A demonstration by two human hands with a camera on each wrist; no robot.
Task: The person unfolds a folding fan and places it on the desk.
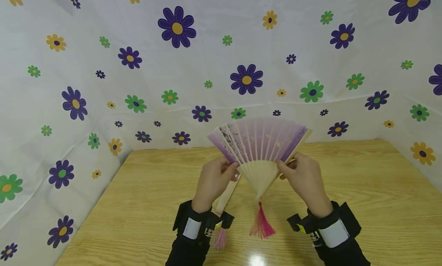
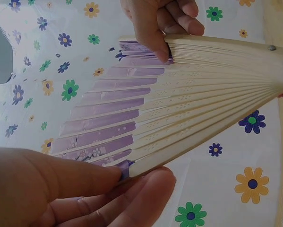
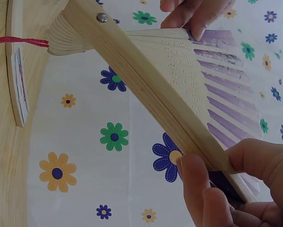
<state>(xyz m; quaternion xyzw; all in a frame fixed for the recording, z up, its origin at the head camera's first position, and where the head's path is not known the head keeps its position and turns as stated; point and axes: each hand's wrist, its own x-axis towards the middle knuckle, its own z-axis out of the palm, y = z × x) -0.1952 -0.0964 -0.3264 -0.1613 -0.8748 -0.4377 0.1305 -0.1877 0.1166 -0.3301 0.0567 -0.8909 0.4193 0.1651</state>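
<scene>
A purple folding fan with pale wooden ribs is spread wide above the table in the head view. Its left edge is pinched between the thumb and fingers of my left hand. My right hand grips the thick outer guard stick on the other edge. From the pivot hangs a dark pink tassel. In the left wrist view, part of the fan's ribs stays bunched near the right hand. Behind my left hand a second, folded fan lies on the table, partly hidden, with a light pink tassel.
The wooden table reaches back to a white cloth backdrop printed with purple, green and yellow flowers. Cloth also hangs along the left and right sides. Black straps with small cameras sit on both wrists.
</scene>
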